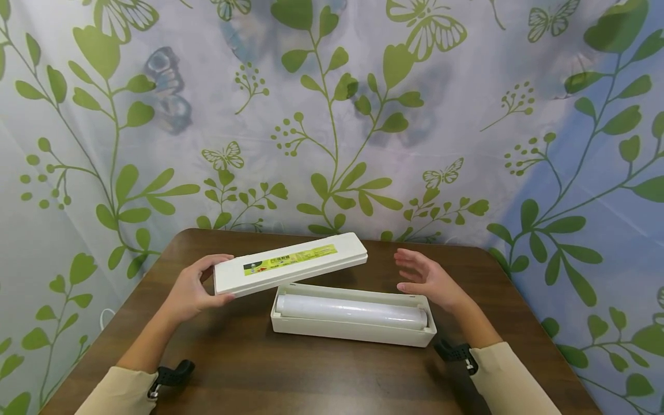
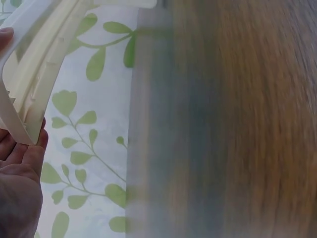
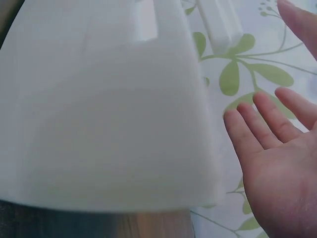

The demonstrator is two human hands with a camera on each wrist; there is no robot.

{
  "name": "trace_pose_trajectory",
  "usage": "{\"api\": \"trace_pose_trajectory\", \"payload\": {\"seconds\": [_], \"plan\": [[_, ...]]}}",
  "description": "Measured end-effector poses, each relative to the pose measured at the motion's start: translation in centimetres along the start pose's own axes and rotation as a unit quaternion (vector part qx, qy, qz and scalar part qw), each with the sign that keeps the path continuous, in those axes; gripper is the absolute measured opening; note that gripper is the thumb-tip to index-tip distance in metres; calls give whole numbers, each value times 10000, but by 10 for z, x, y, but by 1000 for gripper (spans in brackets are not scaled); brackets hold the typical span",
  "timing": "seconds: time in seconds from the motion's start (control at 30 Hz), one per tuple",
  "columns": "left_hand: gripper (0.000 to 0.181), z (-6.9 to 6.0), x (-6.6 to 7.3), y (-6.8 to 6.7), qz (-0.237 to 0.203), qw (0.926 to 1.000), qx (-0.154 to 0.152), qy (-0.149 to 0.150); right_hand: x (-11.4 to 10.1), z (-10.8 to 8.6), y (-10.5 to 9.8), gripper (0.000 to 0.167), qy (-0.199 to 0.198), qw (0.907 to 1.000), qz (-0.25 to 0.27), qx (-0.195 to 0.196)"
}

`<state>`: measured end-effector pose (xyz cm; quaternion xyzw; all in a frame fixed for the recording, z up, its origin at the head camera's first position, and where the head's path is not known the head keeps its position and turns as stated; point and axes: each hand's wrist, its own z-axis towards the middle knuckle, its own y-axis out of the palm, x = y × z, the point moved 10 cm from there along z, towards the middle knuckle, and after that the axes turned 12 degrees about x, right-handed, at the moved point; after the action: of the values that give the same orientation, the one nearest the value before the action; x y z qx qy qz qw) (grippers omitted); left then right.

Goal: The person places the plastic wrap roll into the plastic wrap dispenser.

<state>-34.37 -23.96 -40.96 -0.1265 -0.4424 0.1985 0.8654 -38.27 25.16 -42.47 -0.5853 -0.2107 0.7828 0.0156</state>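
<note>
Hands, two: left (image 1: pixel 187 291) around one lid (image 1: pixel 290 270), right (image 1: pixel 429 279) wide near one box (image 1: pixel 353 334) with one roll (image 1: pixel 353 310) inside

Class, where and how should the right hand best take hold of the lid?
Take the lid by its right end, coming from the right. The left hand grips its left end, leaving the other free, and the lid's long, narrow shape should let the right hand span its short edge.

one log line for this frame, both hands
left hand: grips labelled white lid | right hand: empty | white box: open on brown table, cling-film roll inside
</note>
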Motion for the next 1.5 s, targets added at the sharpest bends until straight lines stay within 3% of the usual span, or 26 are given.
{"api": "trace_pose_trajectory", "payload": {"seconds": [0.47, 1.1, 1.5], "plan": [[70, 1, 20, 20, -539, 9980, -327, 80, -6, 10, -2, 82, -41, 9999, -19, 167], [73, -3, 34, 46, -784, 9946, -673, 64, -17, 9, 11, 93, -372, 9980, -318, -401], [73, -5, 41, 52, -1031, 9908, -854, 184, -17, 3, 26, 95, -289, 9920, 615, -1063]]}}
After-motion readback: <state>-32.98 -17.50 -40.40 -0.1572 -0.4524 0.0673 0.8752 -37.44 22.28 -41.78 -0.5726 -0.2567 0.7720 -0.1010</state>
